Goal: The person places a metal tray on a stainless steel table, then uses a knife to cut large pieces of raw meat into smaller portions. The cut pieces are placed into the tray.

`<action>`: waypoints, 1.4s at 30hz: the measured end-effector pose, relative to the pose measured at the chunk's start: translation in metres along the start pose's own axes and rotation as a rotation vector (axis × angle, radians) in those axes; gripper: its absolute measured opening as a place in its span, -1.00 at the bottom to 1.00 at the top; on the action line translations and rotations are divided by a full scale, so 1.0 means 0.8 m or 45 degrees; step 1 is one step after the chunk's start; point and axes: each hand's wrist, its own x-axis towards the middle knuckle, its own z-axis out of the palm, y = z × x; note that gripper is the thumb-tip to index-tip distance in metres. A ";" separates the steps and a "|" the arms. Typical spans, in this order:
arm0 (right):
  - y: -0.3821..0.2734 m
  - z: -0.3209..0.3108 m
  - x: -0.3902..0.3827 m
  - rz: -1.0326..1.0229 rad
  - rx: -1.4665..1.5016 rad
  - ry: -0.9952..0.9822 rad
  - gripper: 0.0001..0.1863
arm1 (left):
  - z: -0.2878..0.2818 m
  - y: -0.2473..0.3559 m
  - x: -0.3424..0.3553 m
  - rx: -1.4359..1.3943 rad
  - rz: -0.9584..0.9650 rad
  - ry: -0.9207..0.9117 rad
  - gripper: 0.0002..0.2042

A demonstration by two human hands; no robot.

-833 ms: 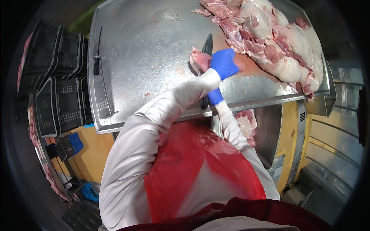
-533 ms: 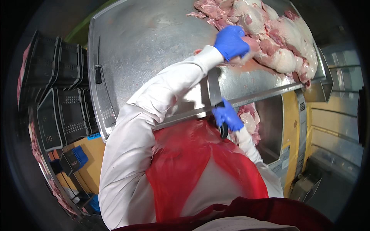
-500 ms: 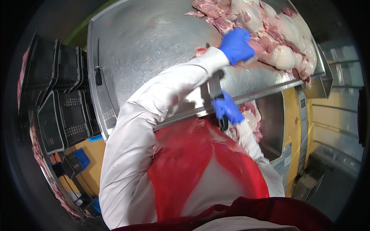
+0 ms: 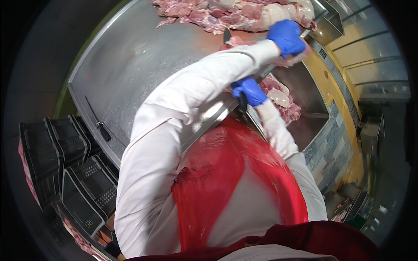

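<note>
My left hand (image 4: 286, 38), in a blue glove, is closed on a floppy piece of meat (image 4: 298, 58) at the table's right edge, near the steel tub (image 4: 315, 115). My left sleeve crosses over the table. Below it, my right hand (image 4: 250, 91), also blue-gloved, is wrapped round a knife's black handle (image 4: 242, 104). The blade is mostly hidden under the left sleeve; a dark pointed tip (image 4: 227, 35) shows beyond it. Beside that tip lies a pink meat scrap (image 4: 238, 41). Several cuts of raw meat (image 4: 222, 16) are heaped at the far side.
A second knife (image 4: 103, 131) rests on the steel table (image 4: 126, 69) at the left. Black crates (image 4: 89, 191) stand beside the table at lower left. Meat pieces (image 4: 281, 100) lie in the tub at right.
The view has turned, so the meat heap sits further left. My left hand has carried a piece of meat from the heap's near edge rightward toward the tub. My right hand still grips the knife.
</note>
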 end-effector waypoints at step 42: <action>-0.110 -0.258 -0.086 -0.170 0.147 1.339 -0.68 | 0.181 -0.264 0.039 0.325 -0.248 -0.675 -0.06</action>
